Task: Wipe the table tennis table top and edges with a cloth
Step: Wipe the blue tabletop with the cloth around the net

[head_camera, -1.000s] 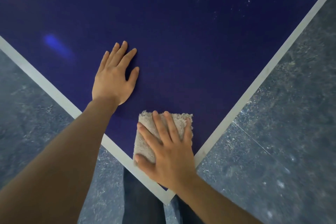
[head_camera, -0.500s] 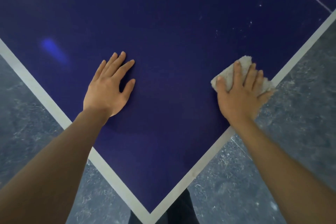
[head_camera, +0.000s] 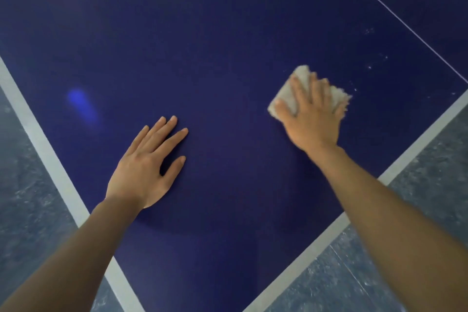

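Plainly, a beige cloth (head_camera: 304, 94) is pressed flat on the dark blue table (head_camera: 228, 45) by the right hand (head_camera: 312, 119), whose straight, spread fingers lie over it without curling round it. The cloth is found on the right part of the top, near the white edge stripe (head_camera: 415, 144) but apart from it. The left hand (head_camera: 147, 167) is laid flat on the table, released, fingers straight, nothing grasped. White specks (head_camera: 369, 67) are seen just beyond the cloth. Grey floor (head_camera: 25, 197) is seen past both edges.
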